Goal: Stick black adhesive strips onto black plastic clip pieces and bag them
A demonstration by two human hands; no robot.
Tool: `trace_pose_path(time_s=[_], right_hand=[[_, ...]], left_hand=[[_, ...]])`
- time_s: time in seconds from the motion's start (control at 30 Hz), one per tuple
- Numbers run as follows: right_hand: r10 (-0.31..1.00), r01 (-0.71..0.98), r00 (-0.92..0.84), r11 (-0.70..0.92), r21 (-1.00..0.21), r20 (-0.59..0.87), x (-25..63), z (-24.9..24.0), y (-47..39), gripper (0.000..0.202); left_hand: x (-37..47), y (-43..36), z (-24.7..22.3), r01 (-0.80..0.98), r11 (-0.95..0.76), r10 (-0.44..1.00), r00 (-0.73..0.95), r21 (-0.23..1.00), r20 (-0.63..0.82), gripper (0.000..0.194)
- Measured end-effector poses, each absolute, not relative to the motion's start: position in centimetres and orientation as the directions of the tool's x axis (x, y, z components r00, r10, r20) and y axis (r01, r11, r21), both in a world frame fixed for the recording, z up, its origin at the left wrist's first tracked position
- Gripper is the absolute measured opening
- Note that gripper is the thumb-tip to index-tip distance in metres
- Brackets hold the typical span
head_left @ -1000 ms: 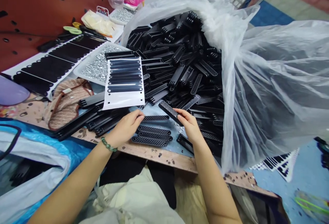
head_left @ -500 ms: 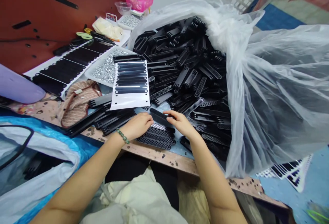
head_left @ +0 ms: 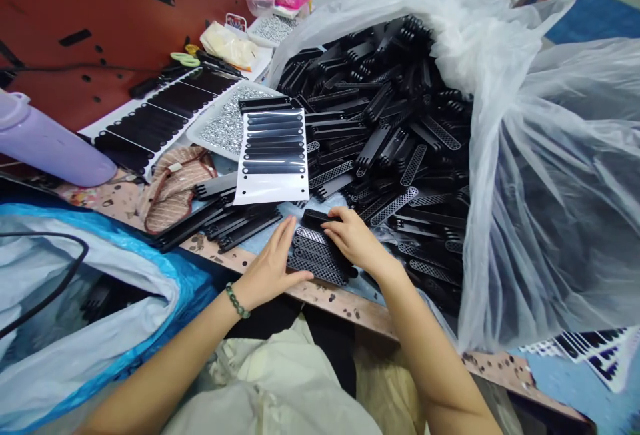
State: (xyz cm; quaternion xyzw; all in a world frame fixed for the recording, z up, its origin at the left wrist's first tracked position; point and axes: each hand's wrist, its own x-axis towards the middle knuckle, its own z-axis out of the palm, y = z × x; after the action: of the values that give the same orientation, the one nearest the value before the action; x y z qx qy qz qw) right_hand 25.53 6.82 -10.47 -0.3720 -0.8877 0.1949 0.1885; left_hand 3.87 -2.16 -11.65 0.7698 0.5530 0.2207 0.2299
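Observation:
A row of long black strips with lattice-patterned tops (head_left: 320,258) lies side by side near the table's front edge. My left hand (head_left: 273,265) rests against the row's left end. Its fingers are extended and the thumb stands well apart, with nothing held. At the far side of the row, my right hand (head_left: 357,238) has bent fingers over the right end of a black strip (head_left: 316,217). Its fingertips are partly hidden against the dark parts. Behind the hands lies a white sheet with black strip-shaped stickers (head_left: 273,188). More black pronged pieces (head_left: 245,228) lie left of the row.
A big clear plastic bag (head_left: 520,222) spills a heap of black pieces (head_left: 380,115) at the right. Behind the sheet is a tray of small silvery parts (head_left: 215,122). A striped cloth pouch (head_left: 175,185), a purple bottle (head_left: 55,145) and a blue-white sack (head_left: 165,288) are leftward.
My left hand has opened, its fingers spreading against the left ends of the row. My right hand has closed in on the far strip. The view has shifted slightly.

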Motion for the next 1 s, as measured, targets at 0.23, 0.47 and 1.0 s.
trace_pose_path(time_s=[0.23, 0.47, 1.0], right_hand=[[0.783, 0.469, -0.577, 0.551, -0.690, 0.233, 26.4, -9.9, 4.4, 0.027], [0.967, 0.542, -0.019, 0.224, -0.810, 0.255, 25.9, -14.6, -1.6, 0.052], [0.977, 0.902, -0.014, 0.103, -0.419, 0.211, 31.2, -14.1, -0.7, 0.027]], left_hand=[[3.8, -1.5, -11.4, 0.730, -0.317, 0.938, 0.335, 0.605, 0.087, 0.106], [3.7, 0.1, -12.3, 0.648, -0.357, 0.907, 0.414, 0.673, 0.083, 0.089], [4.9, -1.9, -8.9, 0.612, -0.489, 0.872, 0.311, 0.622, 0.379, 0.046]])
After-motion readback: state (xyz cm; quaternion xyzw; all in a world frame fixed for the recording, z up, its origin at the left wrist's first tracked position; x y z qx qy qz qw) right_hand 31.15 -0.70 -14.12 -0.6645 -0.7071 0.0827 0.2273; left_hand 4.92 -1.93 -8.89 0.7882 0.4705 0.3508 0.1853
